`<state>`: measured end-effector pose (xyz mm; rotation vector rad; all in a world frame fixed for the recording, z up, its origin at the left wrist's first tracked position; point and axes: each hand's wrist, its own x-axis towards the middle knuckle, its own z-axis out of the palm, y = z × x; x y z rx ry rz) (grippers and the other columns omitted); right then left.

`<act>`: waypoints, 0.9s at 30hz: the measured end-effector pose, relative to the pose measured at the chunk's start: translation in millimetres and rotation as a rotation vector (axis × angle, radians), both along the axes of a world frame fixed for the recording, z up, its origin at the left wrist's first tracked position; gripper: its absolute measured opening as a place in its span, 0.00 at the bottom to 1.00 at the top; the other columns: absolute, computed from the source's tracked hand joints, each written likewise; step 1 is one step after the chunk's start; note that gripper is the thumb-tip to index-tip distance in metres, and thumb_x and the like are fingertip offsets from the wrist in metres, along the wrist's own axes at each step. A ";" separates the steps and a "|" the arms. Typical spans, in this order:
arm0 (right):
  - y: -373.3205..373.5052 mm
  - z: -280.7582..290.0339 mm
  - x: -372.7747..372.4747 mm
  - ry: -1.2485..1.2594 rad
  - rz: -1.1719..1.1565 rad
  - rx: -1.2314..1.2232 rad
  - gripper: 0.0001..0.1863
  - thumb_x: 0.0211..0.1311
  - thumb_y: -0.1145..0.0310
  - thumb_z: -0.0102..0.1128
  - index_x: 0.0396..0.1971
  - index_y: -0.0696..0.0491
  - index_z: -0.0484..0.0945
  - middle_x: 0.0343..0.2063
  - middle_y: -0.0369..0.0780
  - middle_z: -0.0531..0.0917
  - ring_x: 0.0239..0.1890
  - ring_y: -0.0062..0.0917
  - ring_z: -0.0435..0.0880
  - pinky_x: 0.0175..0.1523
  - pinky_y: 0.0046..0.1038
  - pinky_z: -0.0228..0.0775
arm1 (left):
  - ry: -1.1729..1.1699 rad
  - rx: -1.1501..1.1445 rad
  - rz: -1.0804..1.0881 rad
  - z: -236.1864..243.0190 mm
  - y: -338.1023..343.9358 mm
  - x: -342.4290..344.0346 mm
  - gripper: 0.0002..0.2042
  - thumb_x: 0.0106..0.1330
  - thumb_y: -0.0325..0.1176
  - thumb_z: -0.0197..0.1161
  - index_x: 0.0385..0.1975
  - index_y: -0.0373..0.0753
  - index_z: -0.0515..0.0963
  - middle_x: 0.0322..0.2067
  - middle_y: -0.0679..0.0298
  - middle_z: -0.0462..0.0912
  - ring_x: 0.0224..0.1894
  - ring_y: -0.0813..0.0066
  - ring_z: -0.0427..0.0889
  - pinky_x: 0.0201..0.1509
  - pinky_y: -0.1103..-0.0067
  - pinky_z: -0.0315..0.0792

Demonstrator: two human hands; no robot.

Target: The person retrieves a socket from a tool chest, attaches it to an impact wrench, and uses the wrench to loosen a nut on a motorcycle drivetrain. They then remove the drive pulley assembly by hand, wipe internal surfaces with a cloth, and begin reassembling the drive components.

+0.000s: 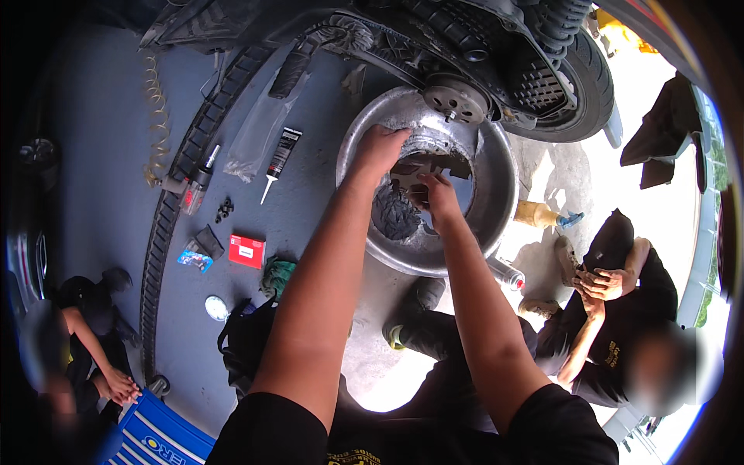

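Both my arms reach forward over a wide round metal basin (pixel 496 163), which sits below the underside of a scooter (pixel 434 39). At the basin's inner left side is my left hand (pixel 380 151), its fingers curled; what they grip, if anything, is hidden. My right hand (pixel 436 195) is closed in a pinch over the middle of the basin, beside a dark flat piece I cannot identify. A crumpled dark grey rag-like heap (pixel 397 215) lies in the basin next to my right hand. Just above the rim hangs a round metal drum with holes (pixel 457 99).
On the left floor lie an impact wrench (pixel 195 190), a black tube with white nozzle (pixel 280 159), a red box (pixel 246 251) and several small dark parts (pixel 224 209). A spray can (pixel 505 273) and bottle (pixel 539 215) stand right. People sit at lower right (pixel 612 310) and lower left (pixel 93 333).
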<state>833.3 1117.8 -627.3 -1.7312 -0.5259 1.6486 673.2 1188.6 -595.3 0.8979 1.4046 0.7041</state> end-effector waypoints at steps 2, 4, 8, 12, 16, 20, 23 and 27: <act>-39.1 52.3 7.5 -0.187 0.283 -0.048 0.13 0.65 0.66 0.57 0.43 0.59 0.74 0.29 0.39 0.81 0.26 0.23 0.81 0.31 0.24 0.73 | 0.173 -0.047 0.030 18.1 -48.1 -30.8 0.20 0.61 0.45 0.64 0.34 0.28 0.80 0.30 0.53 0.84 0.35 0.66 0.84 0.42 0.72 0.74; -90.5 92.2 59.7 -0.393 0.540 0.013 0.13 0.65 0.67 0.57 0.43 0.62 0.74 0.31 0.41 0.83 0.28 0.24 0.83 0.34 0.25 0.75 | 0.408 -0.052 -0.237 61.0 -100.0 -45.6 0.24 0.60 0.47 0.65 0.44 0.28 0.78 0.40 0.42 0.84 0.46 0.48 0.83 0.51 0.66 0.75; -190.5 205.6 97.9 -0.526 0.893 -0.036 0.12 0.63 0.69 0.58 0.43 0.60 0.75 0.31 0.44 0.84 0.30 0.26 0.85 0.36 0.28 0.78 | 0.518 -0.039 -0.052 153.9 -271.1 -138.5 0.23 0.59 0.46 0.67 0.40 0.30 0.76 0.37 0.47 0.84 0.42 0.50 0.83 0.46 0.66 0.76; -275.4 259.6 128.5 -0.386 0.908 -0.301 0.09 0.64 0.69 0.55 0.42 0.54 0.72 0.29 0.42 0.83 0.24 0.24 0.83 0.26 0.24 0.71 | 0.642 -0.302 0.199 215.5 -477.0 -198.8 0.21 0.58 0.47 0.65 0.38 0.33 0.77 0.38 0.48 0.84 0.44 0.50 0.83 0.49 0.63 0.76; -345.1 283.2 160.0 -0.401 1.263 -0.405 0.08 0.66 0.67 0.53 0.41 0.54 0.74 0.26 0.42 0.82 0.23 0.29 0.84 0.27 0.30 0.75 | 0.663 -0.620 0.387 307.7 -729.8 -173.1 0.24 0.62 0.49 0.60 0.46 0.33 0.76 0.45 0.42 0.80 0.49 0.46 0.80 0.53 0.60 0.74; -352.5 316.7 164.5 -0.620 1.492 -0.715 0.11 0.68 0.63 0.52 0.43 0.52 0.76 0.25 0.42 0.83 0.23 0.30 0.84 0.29 0.34 0.77 | 0.480 -0.943 0.473 360.2 -934.1 -112.2 0.31 0.61 0.54 0.63 0.48 0.26 0.77 0.47 0.39 0.80 0.54 0.47 0.79 0.57 0.64 0.74; -340.1 317.2 133.3 -0.698 1.366 -0.527 0.07 0.65 0.67 0.58 0.33 0.54 0.73 0.18 0.42 0.80 0.15 0.27 0.78 0.19 0.32 0.70 | 0.360 -1.086 0.697 391.1 -1032.8 -70.2 0.31 0.58 0.54 0.66 0.44 0.27 0.81 0.47 0.39 0.81 0.53 0.50 0.81 0.56 0.65 0.74; -284.2 285.2 39.4 -0.587 1.290 -0.323 0.07 0.65 0.64 0.56 0.34 0.52 0.73 0.18 0.40 0.78 0.14 0.25 0.74 0.18 0.29 0.65 | 0.126 -1.176 1.041 389.2 -1103.0 -92.6 0.29 0.59 0.53 0.66 0.41 0.27 0.81 0.43 0.41 0.83 0.48 0.49 0.83 0.52 0.64 0.76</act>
